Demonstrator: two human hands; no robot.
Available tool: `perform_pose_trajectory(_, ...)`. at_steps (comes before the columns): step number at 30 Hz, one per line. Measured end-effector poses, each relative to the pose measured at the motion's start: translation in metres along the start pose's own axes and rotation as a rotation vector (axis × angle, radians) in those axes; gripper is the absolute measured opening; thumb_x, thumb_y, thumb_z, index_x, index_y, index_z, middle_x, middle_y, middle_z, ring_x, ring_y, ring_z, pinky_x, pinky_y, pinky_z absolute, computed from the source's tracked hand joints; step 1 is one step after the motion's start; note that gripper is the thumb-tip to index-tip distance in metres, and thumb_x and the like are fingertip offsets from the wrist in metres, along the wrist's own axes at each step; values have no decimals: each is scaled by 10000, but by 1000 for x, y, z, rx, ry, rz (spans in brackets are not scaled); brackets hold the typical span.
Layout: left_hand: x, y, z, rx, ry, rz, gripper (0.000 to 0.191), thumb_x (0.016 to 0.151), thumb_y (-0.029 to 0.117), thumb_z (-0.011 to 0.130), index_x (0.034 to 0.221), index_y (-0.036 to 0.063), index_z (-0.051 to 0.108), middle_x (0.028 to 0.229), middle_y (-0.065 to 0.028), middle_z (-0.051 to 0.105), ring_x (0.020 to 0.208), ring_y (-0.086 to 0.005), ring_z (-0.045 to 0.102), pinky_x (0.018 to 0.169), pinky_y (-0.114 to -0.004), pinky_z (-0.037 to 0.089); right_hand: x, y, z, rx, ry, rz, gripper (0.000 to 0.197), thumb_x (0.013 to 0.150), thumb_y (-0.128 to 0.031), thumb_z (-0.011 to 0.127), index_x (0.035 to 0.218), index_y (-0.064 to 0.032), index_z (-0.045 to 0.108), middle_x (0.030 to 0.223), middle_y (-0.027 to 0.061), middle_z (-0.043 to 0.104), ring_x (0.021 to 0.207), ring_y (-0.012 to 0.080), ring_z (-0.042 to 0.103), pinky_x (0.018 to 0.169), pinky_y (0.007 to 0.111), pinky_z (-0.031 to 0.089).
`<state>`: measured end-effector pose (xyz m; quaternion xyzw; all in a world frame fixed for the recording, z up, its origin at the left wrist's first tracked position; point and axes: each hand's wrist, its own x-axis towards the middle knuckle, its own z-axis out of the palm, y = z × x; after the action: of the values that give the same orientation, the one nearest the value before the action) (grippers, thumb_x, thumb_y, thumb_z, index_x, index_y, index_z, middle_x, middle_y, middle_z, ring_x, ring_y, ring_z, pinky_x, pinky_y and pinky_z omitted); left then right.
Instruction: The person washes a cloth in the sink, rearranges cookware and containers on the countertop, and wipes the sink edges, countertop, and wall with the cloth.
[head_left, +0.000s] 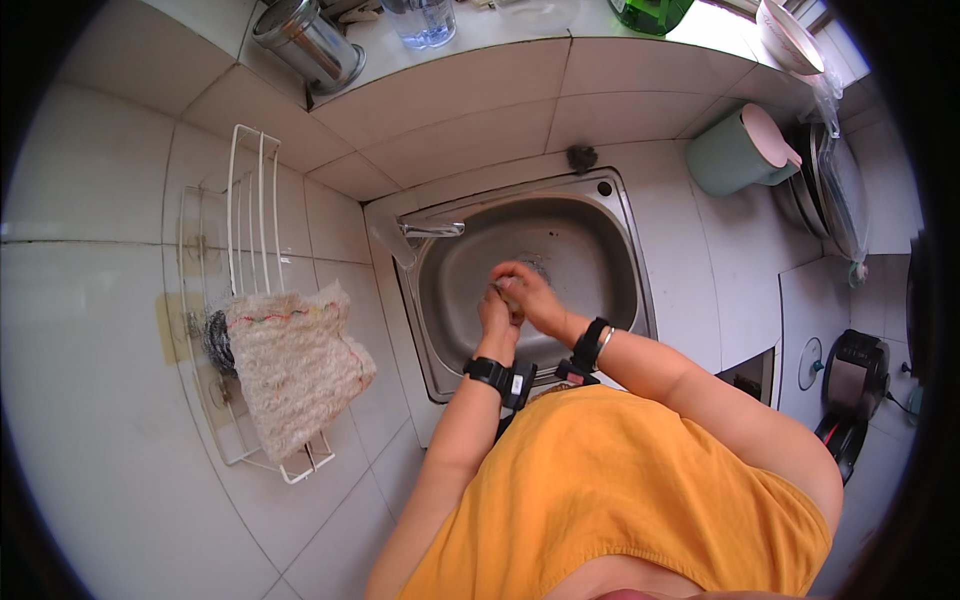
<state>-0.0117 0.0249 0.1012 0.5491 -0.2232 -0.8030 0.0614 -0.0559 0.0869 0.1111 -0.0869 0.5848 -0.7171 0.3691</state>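
Observation:
My left hand (498, 313) and my right hand (534, 294) meet over the stainless steel sink (457, 322), below its rim level. The right fingers curl over the left fingertips. Something small and pale seems to lie between them, but the fingers hide most of it and its kind is unclear. A chrome faucet (436, 229) reaches in from the left rim; I cannot make out whether water runs. Beyond my right fingers is the drain (534, 262). Each wrist wears a black strap with a small device.
A white wire rack (262, 202) on the left wall holds a beige textured cloth (296, 367). Behind the sink lies a dark scouring pad (582, 158). Right of it stand a teal jug (724, 154) and several pot lids (814, 187). A metal canister (311, 49) is on the ledge.

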Motion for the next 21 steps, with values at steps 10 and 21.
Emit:
perform_pose_trajectory(10,0,-6,-11,192,-221,40,251,873,363,429,886,113,446,656,-20,470,467,-97,426,378,-216,322,36,3,-40,-155,77,228,158,853,-168,463,833,-29,535,642,40,522,601,146,523,522,299,416)
perform_pose_trajectory(21,-20,25,-20,38,-221,-388,413,837,405,512,1102,91,476,1000,-95,576,855,-235,594,736,-387,490,3,-28,-21,-398,-221,-120,255,868,-246,487,992,-24,502,841,88,563,831,160,524,743,286,422)
